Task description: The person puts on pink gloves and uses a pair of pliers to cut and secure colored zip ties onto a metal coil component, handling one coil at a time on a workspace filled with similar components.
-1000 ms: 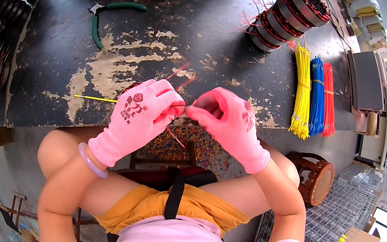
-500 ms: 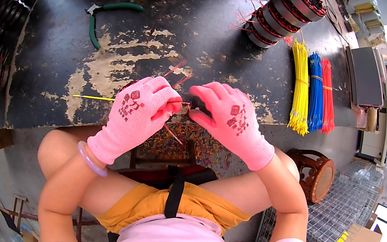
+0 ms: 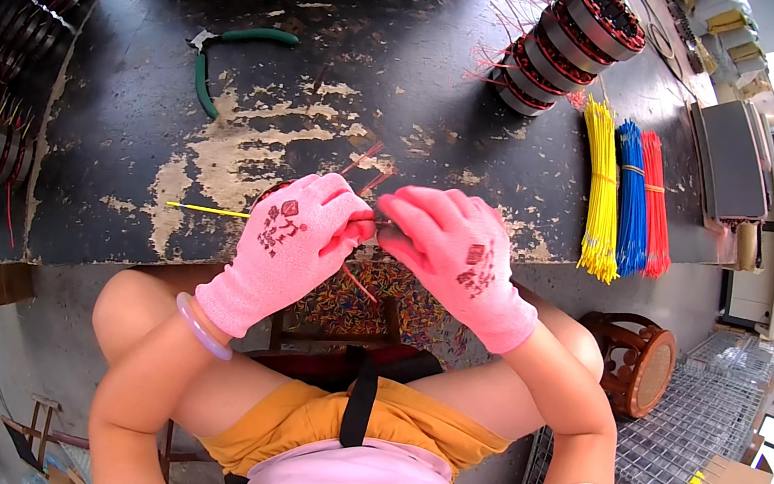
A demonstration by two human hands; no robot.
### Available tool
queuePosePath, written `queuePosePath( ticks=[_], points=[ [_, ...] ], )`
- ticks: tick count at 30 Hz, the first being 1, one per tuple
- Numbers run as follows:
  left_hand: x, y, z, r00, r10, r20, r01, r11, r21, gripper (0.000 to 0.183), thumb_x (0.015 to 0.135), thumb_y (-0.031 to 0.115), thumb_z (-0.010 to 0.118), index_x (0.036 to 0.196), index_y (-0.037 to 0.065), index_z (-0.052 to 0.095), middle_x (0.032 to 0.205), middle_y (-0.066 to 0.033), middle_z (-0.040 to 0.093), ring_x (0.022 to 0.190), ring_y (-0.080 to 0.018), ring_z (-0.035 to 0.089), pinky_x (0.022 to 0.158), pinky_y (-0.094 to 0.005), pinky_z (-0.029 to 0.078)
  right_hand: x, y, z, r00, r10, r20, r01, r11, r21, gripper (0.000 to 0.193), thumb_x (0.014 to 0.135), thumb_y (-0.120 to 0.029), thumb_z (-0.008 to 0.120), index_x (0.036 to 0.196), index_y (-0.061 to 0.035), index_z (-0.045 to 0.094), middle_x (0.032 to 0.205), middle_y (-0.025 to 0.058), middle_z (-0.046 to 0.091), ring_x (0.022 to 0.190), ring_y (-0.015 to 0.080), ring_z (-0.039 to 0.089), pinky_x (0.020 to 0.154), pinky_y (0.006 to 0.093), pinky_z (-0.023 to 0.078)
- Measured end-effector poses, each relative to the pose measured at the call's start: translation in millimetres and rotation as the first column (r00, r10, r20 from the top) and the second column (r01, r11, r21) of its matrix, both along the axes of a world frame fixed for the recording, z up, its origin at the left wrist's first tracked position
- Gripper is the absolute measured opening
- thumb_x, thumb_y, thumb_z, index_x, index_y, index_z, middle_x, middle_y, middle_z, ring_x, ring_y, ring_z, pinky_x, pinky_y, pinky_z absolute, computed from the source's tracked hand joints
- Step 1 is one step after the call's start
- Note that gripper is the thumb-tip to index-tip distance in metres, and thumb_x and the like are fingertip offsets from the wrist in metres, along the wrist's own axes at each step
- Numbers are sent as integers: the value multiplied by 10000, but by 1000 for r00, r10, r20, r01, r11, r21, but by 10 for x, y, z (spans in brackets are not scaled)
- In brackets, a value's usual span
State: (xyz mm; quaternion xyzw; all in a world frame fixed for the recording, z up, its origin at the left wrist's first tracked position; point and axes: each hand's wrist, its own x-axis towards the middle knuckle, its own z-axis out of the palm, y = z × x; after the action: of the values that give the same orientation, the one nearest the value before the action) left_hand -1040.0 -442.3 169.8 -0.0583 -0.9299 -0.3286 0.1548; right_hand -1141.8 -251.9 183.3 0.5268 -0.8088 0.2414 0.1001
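Observation:
Both my hands wear pink gloves with dark print and meet over the table's near edge. My left hand (image 3: 298, 243) is closed, pinching a yellow wire (image 3: 208, 210) that sticks out to its left. Part of a red-wound coil piece (image 3: 274, 190) shows behind that hand, mostly hidden. Thin red wires (image 3: 365, 157) fan out beyond the fingertips, and one red wire end (image 3: 360, 283) hangs below. My right hand (image 3: 455, 258) is bent in a pinch close to the left fingertips; what lies between its dark-tipped fingers is hidden.
Green-handled cutters (image 3: 208, 62) lie open at the far left. A stack of wound stators (image 3: 569, 48) stands at the back right. Bundles of yellow (image 3: 602, 190), blue (image 3: 631, 195) and red wires (image 3: 656, 204) lie at the right. A wooden stool (image 3: 626, 361) stands below.
The view has shifted a little, so the table's things sit slightly lower and to the right. My hands have drawn closer together, covering the wire end that showed between them.

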Motion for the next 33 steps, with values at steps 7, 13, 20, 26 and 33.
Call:
queuePosePath(
  ticks=[7, 13, 20, 26, 33],
  points=[
    [7, 31, 15, 1000, 23, -5, -23, 999, 31, 103, 835, 82, 726, 929, 67, 689, 898, -78, 634, 873, -304, 635, 751, -402, 514, -70, 194, -71, 977, -176, -122, 188, 977, 98, 176, 834, -231, 746, 792, -133, 606, 776, 32, 563, 771, 228, 617, 667, 382, 489],
    [-3, -24, 72, 999, -44, 16, 44, 999, 24, 143, 845, 97, 720, 976, 56, 681, 1001, -100, 654, 947, -316, 646, 827, -403, 530, 22, -65, 33, 435, 19, 900, 160, 982, -98, 219, 908, -139, 744, 1077, -10, 688, 960, 35, 722, 815, 90, 654, 728, 275, 539],
    [69, -291, 267, 1000, 0, 1, 0, 999, -40, 264, 884, 109, 619, 1125, 23, 682, 1303, -153, 621, 1220, -367, 568, 1040, -451, 451, 36, -171, -32, 414, -55, 909, 111, 994, 10, 196, 926, -178, 724, 1017, -9, 689, 893, 16, 715, 762, 66, 619, 647, 265, 523],
    [20, -37, 95, 987, 68, 145, -66, 998, -20, 286, 977, 178, 557, 1188, 19, 668, 1270, -190, 632, 1181, -379, 596, 1018, -434, 463, 44, 229, -89, 599, -58, 798, 197, 977, -77, 237, 920, -187, 730, 1044, 10, 684, 916, 96, 713, 816, 139, 672, 748, 299, 545],
    [-30, -58, 137, 992, 95, 85, -93, 995, -24, 267, 984, 125, 542, 1187, -7, 652, 1240, -197, 635, 1162, -382, 598, 1013, -429, 462, -845, 2347, 302, 376, -927, -8, 926, 375, 49, 370, 948, -428, 641, 798, -92, 676, 820, 130, 706, 781, 331, 694, 668, 440, 530]
  ],
)
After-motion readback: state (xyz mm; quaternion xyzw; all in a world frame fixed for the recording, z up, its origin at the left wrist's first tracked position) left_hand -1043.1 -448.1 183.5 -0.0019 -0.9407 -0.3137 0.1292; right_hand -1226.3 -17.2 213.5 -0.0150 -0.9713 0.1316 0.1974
